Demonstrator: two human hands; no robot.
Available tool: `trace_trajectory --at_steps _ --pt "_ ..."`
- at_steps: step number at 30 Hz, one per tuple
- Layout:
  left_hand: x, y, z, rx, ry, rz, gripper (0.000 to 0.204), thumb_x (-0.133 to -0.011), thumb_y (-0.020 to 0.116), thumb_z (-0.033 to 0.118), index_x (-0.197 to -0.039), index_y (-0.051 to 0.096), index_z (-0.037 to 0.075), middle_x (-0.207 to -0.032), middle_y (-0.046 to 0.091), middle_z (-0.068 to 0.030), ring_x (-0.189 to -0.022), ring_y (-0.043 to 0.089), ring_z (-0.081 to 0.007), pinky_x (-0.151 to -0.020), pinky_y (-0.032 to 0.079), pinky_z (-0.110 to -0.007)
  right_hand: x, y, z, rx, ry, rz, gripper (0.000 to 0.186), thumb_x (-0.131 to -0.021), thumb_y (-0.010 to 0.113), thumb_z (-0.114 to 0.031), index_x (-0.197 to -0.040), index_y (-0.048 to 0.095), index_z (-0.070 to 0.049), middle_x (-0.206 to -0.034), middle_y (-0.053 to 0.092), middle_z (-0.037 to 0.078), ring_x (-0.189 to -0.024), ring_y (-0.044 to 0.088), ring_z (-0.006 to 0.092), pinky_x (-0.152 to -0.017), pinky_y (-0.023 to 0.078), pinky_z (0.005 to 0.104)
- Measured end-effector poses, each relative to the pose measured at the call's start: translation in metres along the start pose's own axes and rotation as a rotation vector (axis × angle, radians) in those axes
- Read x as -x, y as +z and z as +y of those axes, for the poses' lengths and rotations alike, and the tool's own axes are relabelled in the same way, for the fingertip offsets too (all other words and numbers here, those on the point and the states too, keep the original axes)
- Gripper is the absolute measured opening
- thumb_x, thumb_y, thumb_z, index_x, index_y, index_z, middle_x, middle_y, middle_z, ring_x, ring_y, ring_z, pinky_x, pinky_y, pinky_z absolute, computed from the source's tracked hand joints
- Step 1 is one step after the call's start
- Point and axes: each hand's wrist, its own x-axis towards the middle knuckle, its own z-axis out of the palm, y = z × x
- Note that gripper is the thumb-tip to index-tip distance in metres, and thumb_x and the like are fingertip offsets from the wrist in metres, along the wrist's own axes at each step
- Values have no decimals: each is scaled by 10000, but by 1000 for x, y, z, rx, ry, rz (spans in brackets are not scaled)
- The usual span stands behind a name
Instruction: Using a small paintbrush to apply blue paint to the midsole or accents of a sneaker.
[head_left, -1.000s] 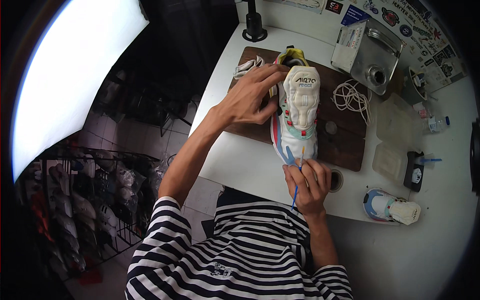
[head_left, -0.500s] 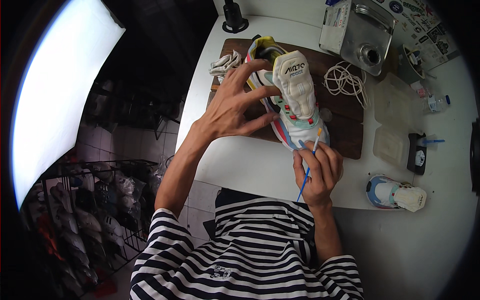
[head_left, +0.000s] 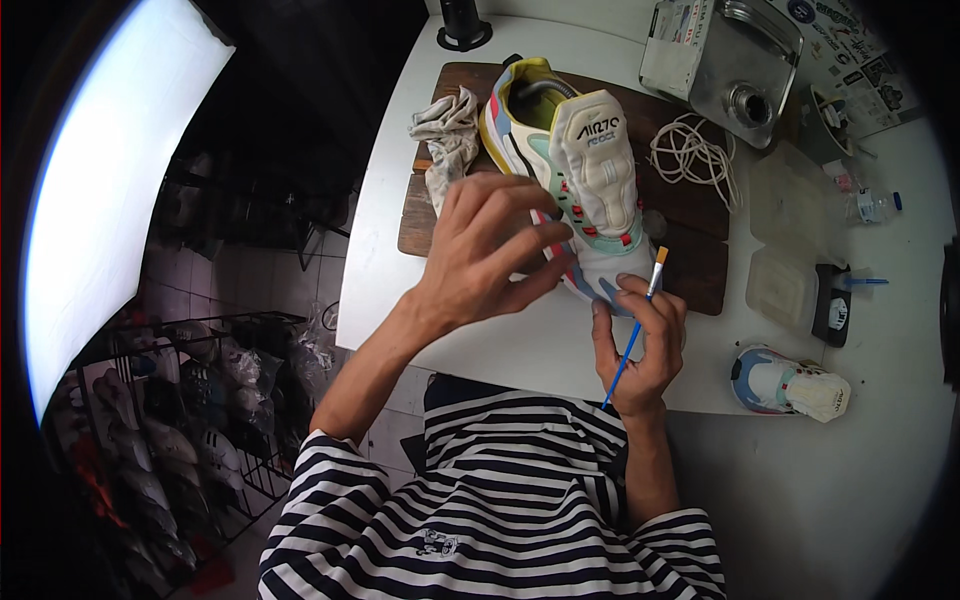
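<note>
A multicolour sneaker (head_left: 588, 160), white tongue upright, lies lengthwise on a dark wooden board (head_left: 690, 280). My left hand (head_left: 485, 250) is at the shoe's left side near the forefoot, fingers bent and apart, fingertips apparently touching the upper; whether they grip is unclear. My right hand (head_left: 645, 345), closed around a thin blue paintbrush (head_left: 630, 344) with pale bristles pointing up, has its fingertips at the toe. A crumpled pale cloth (head_left: 447, 135) lies left of the shoe, loose white laces (head_left: 690, 155) to its right.
On the white table (head_left: 390, 310) stand a metal can (head_left: 740, 70), a black stand (head_left: 462, 30), plastic containers (head_left: 780, 290), a small bottle (head_left: 870, 208) and a second sneaker (head_left: 790, 383). A bright light panel (head_left: 110, 190) and shoe racks (head_left: 180, 420) are at my left.
My left hand has come down along the shoe from its upper part to the forefoot. My right hand has shifted rightward with the brush. The shoe's heel has swung to the left.
</note>
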Motion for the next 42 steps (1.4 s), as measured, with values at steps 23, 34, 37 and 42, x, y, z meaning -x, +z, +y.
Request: trace_trajectory --at_steps 23,34,37,42 --pt "46 32 85 89 -290 -18 336 -661 811 -19 -947 671 88 -1108 704 -55 -1040 635 -256 -833 480 -359 33 -12 3 49 47 33 467 -777 826 -13 -1181 594 -58 -1249 694 131 -1093 613 310 -923 497 416" --pt "51 35 80 14 -127 94 300 -660 819 2 -917 699 99 -985 765 -14 -941 695 -219 -746 471 -342 19 -11 3 -15 -141 -8 334 -794 753 64 -1078 666 -89 -1140 754 80 -1007 641 276 -822 533 353" --pt "58 39 79 20 -128 96 298 -697 820 72 -967 701 112 -1046 730 -6 -995 680 -199 -768 448 -339 20 -13 6 0 -171 -54 313 -792 753 58 -1055 670 -89 -1123 756 76 -1004 645 270 -818 530 354" --pt "51 45 82 74 -259 137 388 -677 836 67 -1047 728 109 -995 698 -9 -946 656 -199 -753 454 -329 19 -17 8 -37 -179 -79 304 -795 743 53 -1054 668 -87 -1074 751 75 -1026 650 271 -827 526 368"
